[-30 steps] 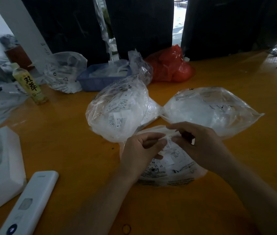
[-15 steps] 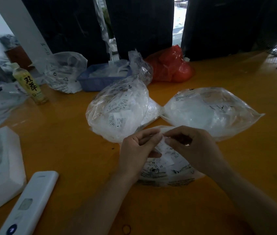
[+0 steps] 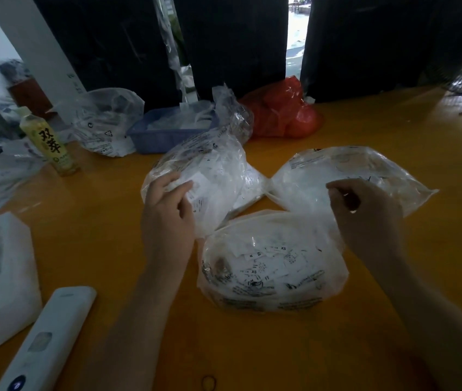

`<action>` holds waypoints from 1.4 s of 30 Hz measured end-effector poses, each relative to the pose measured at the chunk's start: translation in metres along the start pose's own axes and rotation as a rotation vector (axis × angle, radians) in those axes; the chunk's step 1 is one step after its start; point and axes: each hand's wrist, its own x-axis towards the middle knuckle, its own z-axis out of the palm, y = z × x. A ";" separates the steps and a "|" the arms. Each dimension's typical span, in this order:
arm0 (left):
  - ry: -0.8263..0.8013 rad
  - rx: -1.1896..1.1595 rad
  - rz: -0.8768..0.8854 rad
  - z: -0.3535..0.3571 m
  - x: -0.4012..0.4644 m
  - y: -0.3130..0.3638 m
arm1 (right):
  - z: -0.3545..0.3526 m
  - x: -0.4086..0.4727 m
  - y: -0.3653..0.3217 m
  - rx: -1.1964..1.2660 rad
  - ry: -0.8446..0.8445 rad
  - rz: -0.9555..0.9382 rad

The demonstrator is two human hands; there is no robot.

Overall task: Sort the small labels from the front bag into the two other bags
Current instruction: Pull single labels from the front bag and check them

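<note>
Each hand is at its own bag, apparently delivering a label. The left hand (image 3: 167,204) rests on the left bag (image 3: 210,176), grip curled, a small white label (image 3: 199,178) at its fingertips; whether it pinches it cannot be told. The right hand (image 3: 362,210) hovers over the right bag (image 3: 351,176), grip pinched together, contents hidden. Best to release well inside each opening. The front bag (image 3: 272,266) on the desk (image 3: 111,235) still holds many labels, some marked XS.
</note>
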 end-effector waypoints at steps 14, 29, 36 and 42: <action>-0.273 0.082 -0.026 0.021 -0.010 -0.005 | 0.017 0.023 0.053 -0.581 -0.307 0.013; -0.709 -0.790 -0.210 0.021 -0.044 0.052 | 0.002 -0.014 -0.024 0.326 -0.464 -0.088; -0.519 -0.941 -0.452 0.028 -0.048 0.050 | 0.009 -0.021 -0.028 0.502 -0.589 0.014; -0.569 -0.854 -0.469 0.026 -0.049 0.049 | 0.010 -0.021 -0.027 0.263 -0.441 -0.079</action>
